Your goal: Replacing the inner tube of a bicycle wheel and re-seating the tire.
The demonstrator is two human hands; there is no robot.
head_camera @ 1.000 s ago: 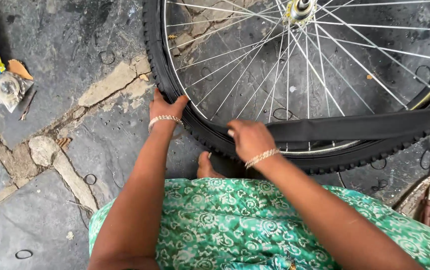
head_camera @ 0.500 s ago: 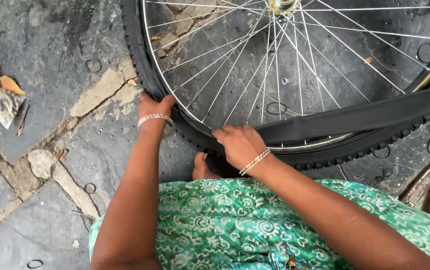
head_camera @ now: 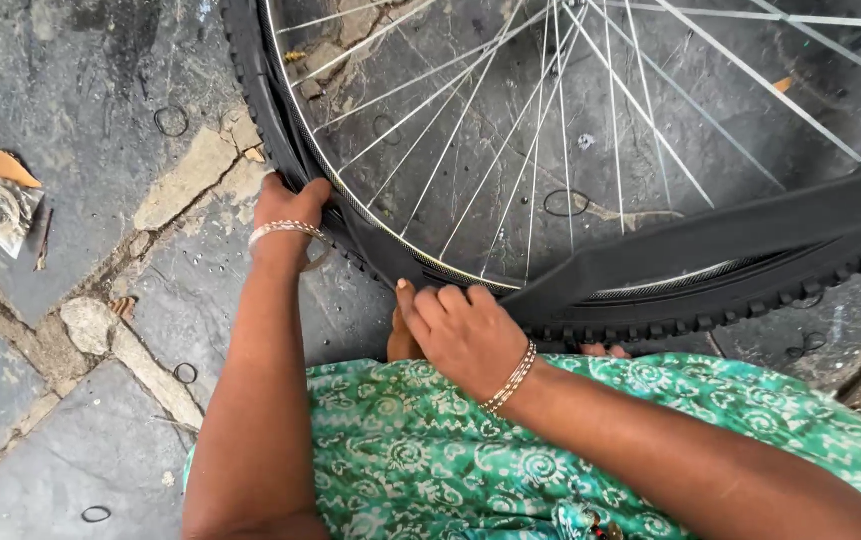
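1. The bicycle wheel (head_camera: 591,150) lies on the stone floor (head_camera: 71,400) before the person, with its black tyre (head_camera: 281,140) half off the rim.
2. The left hand (head_camera: 289,205) is clamped on the tyre's outer edge, arm straight, seemingly to steady it.
3. The right hand (head_camera: 463,330), fingers curled together, presses where the inner tube (head_camera: 731,235) peels out.

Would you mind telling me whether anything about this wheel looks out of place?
Yes: the inner tube hangs out of the tyre, stretched flat across the spokes instead of sitting inside. The right hand presses where it emerges; the left hand grips the tyre.
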